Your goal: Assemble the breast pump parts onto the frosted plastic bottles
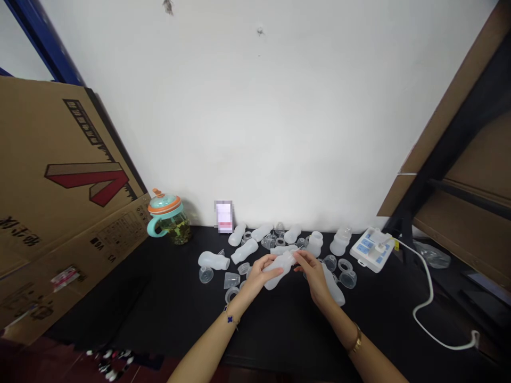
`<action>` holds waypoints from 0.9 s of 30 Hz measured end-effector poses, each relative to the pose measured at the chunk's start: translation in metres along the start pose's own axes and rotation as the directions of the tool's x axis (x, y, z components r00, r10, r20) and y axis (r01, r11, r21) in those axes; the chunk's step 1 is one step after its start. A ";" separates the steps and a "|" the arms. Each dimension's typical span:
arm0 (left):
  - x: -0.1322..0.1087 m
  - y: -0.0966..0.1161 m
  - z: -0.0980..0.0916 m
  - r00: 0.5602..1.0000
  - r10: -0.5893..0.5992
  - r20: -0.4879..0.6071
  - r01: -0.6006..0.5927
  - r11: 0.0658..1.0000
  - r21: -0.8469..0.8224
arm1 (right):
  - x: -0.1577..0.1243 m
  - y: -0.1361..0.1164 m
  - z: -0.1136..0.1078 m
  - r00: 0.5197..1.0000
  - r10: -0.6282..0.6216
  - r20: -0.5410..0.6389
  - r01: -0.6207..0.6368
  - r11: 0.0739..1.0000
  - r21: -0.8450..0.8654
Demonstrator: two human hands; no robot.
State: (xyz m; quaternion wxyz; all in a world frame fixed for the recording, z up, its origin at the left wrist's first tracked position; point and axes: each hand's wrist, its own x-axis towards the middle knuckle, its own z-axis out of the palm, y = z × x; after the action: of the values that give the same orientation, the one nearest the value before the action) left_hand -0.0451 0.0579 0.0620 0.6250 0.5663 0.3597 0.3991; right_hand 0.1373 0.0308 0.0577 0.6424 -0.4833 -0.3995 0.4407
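Observation:
My left hand (pixel 261 272) is wrapped round the body of a frosted white baby bottle (pixel 276 271), which tilts with its neck up to the right. At that neck, the fingertips of my right hand (pixel 313 274) are pinched together. A small see-through piece shows by them, too small to name. Under my right wrist lies another frosted bottle (pixel 334 287), partly hidden. Left of my left hand are a see-through cap (pixel 232 280), a ring (pixel 231 295) and a bottle on its side (pixel 214 260).
More bottles and see-through parts lie along the wall, with an upright bottle (pixel 340 241) among them. A phone (pixel 224 217) leans there. A teapot (pixel 170 218) stands left by a cardboard box (pixel 59 202). A power strip (pixel 371 249) with a white cable (pixel 429 282) lies right on the black table (pixel 167 298).

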 end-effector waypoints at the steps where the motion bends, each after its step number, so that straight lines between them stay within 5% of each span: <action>1: 0.000 -0.001 0.000 1.000 0.013 -0.010 -0.013 1.000 0.014 | 0.000 0.001 0.000 1.000 -0.002 0.001 0.002 1.000 -0.003; 12: -0.004 0.002 0.003 0.988 0.135 -0.075 -0.125 0.985 0.116 | 0.002 0.006 -0.001 0.998 -0.039 -0.044 0.036 0.996 -0.080; 27: 0.000 0.003 -0.001 1.000 -0.029 0.006 0.029 0.999 -0.027 | -0.003 -0.005 0.002 0.997 -0.043 -0.061 0.039 0.997 -0.071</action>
State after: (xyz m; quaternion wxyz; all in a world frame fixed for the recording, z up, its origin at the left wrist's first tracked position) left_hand -0.0462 0.0587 0.0652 0.6395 0.5535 0.3606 0.3932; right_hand 0.1356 0.0280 0.0629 0.6462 -0.5108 -0.4042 0.3977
